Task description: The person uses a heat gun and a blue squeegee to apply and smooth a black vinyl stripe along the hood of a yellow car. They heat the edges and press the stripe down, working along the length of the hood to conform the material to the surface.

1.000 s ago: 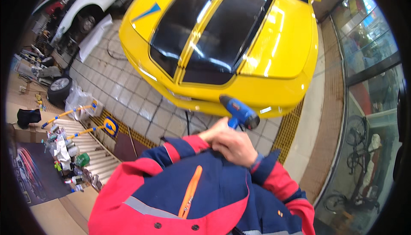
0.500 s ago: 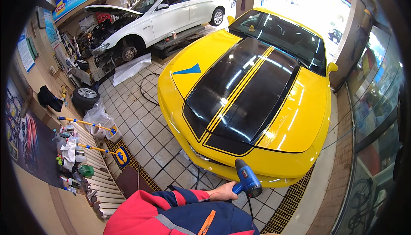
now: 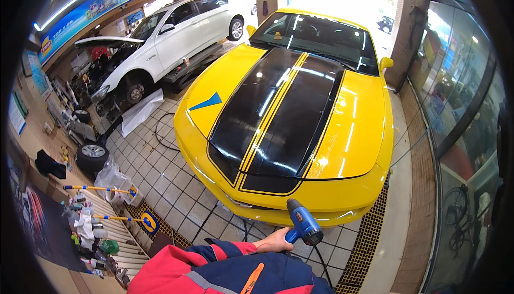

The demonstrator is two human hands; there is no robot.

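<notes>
Your right hand [image 3: 276,240] holds the heat gun [image 3: 303,223] just before the coupe's [image 3: 300,117] front bumper; the sedan [image 3: 166,39] stands behind-left, a loose wheel [image 3: 92,156] far left.

A long blue banner sign [image 3: 96,7] with a red-and-yellow emblem at its left end runs along the top of the far left wall, above the white car. Lower on the left wall hang a narrow blue sign [image 3: 36,74] and a pale rectangular poster [image 3: 16,116]. Near the left, a dark poster [image 3: 40,224] with red streaks lies beside the shelf. A blue triangular sticker [image 3: 206,102] sits on the yellow hood's left side.
</notes>
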